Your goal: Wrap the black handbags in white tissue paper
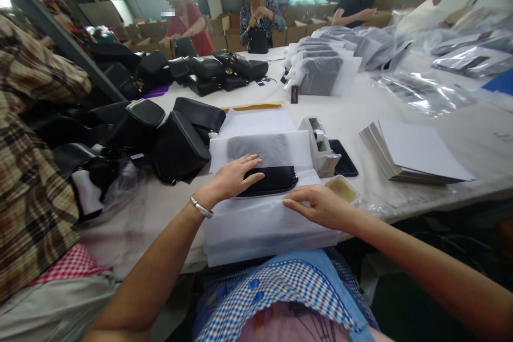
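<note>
One white-covered counter (352, 123) spans the view. Four other people are around it: three on the far side, in a red top (196, 26), a patterned top (244, 24) and a black top (347, 8), and one close on the left in a plaid shirt (36, 144). Black bags lie in two groups, a far cluster (208, 69) and a nearer heap on the left, overlapping too much to count; two of the heap, one bag (180, 144) in front of another bag (200, 113), sit nearest the working spot. Beyond, several paper-wrapped bags (320, 76) stand in one row, their number unclear. One stack of stiff cards (420, 149) lies to the right.

At least two thin white sheets (256, 230) are spread before the wearer. On them, in the middle, lies one small black bag (272, 179), its upper part under a translucent fold. The two hands are apart: the left hand (236, 176) rests flat, fingers extended, on the fold and bag; the right hand (316, 206) is curled over the lower paper, and whether it pinches anything cannot be told.

Just right of the sheets are one grey tape dispenser (318, 144), one dark phone (344, 157) beside it, and one small dish (357, 191) with yellowish contents. One silver bracelet (201, 207) circles the left wrist.
</note>
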Available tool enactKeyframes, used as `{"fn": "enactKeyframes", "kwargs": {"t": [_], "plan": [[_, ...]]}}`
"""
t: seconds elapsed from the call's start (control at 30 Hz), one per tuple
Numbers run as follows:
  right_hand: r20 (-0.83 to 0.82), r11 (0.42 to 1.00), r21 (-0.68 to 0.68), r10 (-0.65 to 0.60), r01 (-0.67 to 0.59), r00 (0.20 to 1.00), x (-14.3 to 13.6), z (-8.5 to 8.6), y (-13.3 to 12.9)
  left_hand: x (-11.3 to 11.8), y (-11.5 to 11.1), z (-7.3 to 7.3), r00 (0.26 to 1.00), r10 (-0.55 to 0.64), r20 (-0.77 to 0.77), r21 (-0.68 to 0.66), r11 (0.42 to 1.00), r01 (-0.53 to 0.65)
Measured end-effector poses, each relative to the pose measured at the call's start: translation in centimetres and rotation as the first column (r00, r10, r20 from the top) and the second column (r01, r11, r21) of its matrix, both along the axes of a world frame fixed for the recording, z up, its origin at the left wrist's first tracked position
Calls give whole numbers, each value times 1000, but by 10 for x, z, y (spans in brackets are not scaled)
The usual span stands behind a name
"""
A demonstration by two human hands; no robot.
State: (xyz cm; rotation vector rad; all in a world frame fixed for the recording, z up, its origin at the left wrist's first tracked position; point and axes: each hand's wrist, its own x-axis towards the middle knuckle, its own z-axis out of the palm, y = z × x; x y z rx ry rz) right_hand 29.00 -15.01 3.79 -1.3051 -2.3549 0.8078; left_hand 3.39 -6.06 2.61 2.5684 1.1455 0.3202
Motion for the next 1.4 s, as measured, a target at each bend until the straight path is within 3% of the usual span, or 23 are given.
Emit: {"fn": "enactKeyframes", "kwargs": {"t": [0.1,0.23,0.33,0.4,0.47,0.57,0.67,0.77,1.0,1.4], "plan": [[17,995,-62,-80,81,997,1,11,34,-3,12,22,1000,-26,-6,-146,989,25],[38,985,-83,-146,148,989,1,11,85,-7,27,52,993,-118,4,-348,931,112],[69,985,-87,-143,149,987,0,9,112,-3,31,60,989,-131,-65,-289,951,107],[124,987,-36,-153,159,980,-1,10,118,3,31,54,991,-37,-126,-142,990,19],[151,971,124,-224,206,963,-3,11,111,9,30,44,987,82,-140,-19,996,-86],[125,866,460,-281,196,951,-10,10,90,14,30,30,976,184,-115,60,982,-178],[194,792,609,-203,44,960,-19,6,74,12,33,23,974,207,-91,104,975,-197],[242,771,637,-217,14,946,-24,0,82,9,37,21,975,205,-87,132,972,-192],[193,776,617,-309,130,931,-16,-10,127,7,50,16,975,203,-90,167,968,-186],[124,749,637,-333,183,935,-7,-19,139,8,60,14,978,197,-62,205,962,-181]]}}
